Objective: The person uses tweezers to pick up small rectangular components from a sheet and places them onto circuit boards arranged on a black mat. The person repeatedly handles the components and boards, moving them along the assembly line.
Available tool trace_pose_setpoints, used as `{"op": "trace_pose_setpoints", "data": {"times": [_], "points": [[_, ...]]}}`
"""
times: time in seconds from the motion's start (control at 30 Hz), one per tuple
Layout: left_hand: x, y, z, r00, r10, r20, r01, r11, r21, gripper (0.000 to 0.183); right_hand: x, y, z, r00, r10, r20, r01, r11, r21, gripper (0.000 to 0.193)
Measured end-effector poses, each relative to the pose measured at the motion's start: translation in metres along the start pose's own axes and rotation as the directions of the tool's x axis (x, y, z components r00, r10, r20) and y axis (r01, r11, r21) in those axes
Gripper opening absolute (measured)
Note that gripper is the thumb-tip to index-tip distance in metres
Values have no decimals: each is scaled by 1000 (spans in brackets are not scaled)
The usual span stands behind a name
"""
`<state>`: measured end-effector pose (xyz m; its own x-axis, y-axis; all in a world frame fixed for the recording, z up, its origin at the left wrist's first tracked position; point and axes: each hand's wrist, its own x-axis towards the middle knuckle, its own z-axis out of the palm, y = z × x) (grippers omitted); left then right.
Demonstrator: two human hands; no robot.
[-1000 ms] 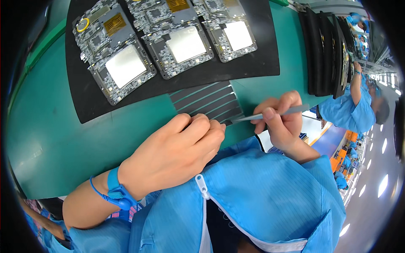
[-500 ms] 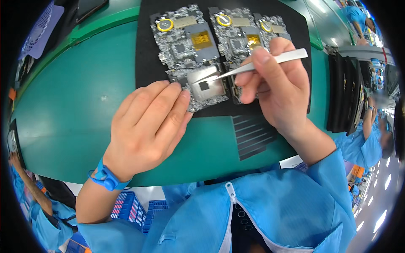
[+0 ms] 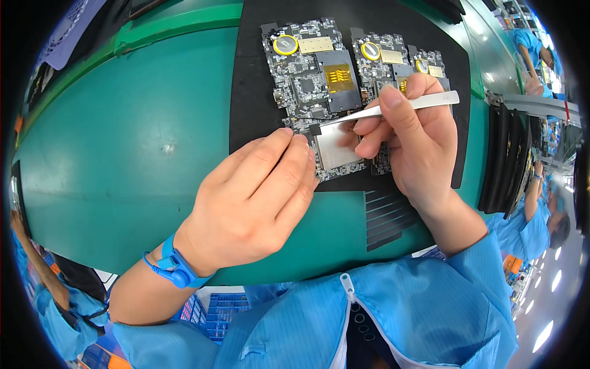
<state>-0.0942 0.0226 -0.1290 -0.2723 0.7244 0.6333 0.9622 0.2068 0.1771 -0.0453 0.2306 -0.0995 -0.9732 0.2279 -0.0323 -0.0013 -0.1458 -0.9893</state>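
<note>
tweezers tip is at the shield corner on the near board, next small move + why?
Probably lower the tweezers tip a touch to seat the small dark piece at the silver shield corner. The right hand holds the tip right there, and the left hand fingertips press the circuit board edge, steadying it.

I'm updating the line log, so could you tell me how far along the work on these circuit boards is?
Done: nothing is clearly finished. In hand: the right hand brings tweezers with a small dark piece at their tip to the silver shield of the nearest circuit board; the left hand steadies its edge. Left: two more boards on the black mat look untouched.
</note>
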Motion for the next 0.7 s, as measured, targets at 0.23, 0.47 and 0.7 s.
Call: {"op": "trace_pose_setpoints", "data": {"times": [0.23, 0.47, 0.7], "points": [[0, 0, -4, 1000, 2, 20, -2, 1000, 7, 29, 0, 2, 4, 1000, -10, -6, 9, 999, -36, 20], [2, 2, -4, 999, -12, 35, 13, 1000, -18, 28, -1, -3, 6, 1000, -10, -15, 8, 995, -102, 18], [5, 1, 0, 995, -89, 46, 95, 987, -129, 21, -1, 1, 5, 1000, -28, -10, 28, 1000, -12, 20]]}}
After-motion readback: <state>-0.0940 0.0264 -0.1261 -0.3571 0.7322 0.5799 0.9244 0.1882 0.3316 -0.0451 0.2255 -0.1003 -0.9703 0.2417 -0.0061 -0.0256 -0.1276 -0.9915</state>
